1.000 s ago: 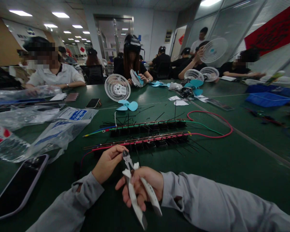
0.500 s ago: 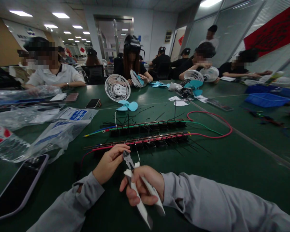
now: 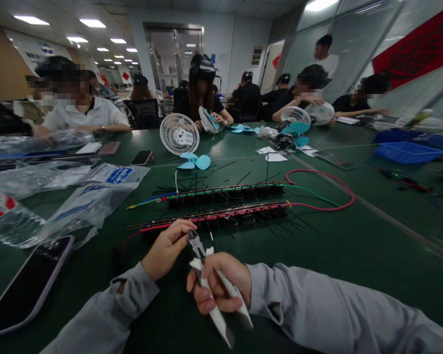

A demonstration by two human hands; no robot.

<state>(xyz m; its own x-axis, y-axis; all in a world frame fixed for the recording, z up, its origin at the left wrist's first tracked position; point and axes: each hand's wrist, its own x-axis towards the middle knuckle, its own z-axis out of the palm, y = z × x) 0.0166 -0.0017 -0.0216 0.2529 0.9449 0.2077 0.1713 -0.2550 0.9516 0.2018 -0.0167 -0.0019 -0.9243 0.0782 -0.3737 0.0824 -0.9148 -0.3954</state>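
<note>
A pair of diagonal cutters (image 3: 197, 247) with white handles is in my right hand (image 3: 223, 282), handles spread and dark jaws pointing up at the near wire harness (image 3: 243, 211). My left hand (image 3: 166, 250) is closed at the harness's front edge, its fingertips on it just left of the cutter jaws. This harness carries a red cable, with many thin black cable-tie tails sticking out. A thin white strip (image 3: 211, 237) hangs beside the jaws. Behind lies a second wire harness (image 3: 229, 191) with green and blue wires and similar black tails.
A phone (image 3: 25, 285) and clear plastic bags (image 3: 96, 196) lie to the left. Beyond the harnesses are a white fan grille (image 3: 179, 133) and blue fan blades (image 3: 194, 161). Blue trays (image 3: 409, 151) stand at right. Several people sit around the green table.
Both hands and the cutters stay almost in place, the right fingers shifting slightly on the handles. In the background, the standing person's head has lifted a little.
</note>
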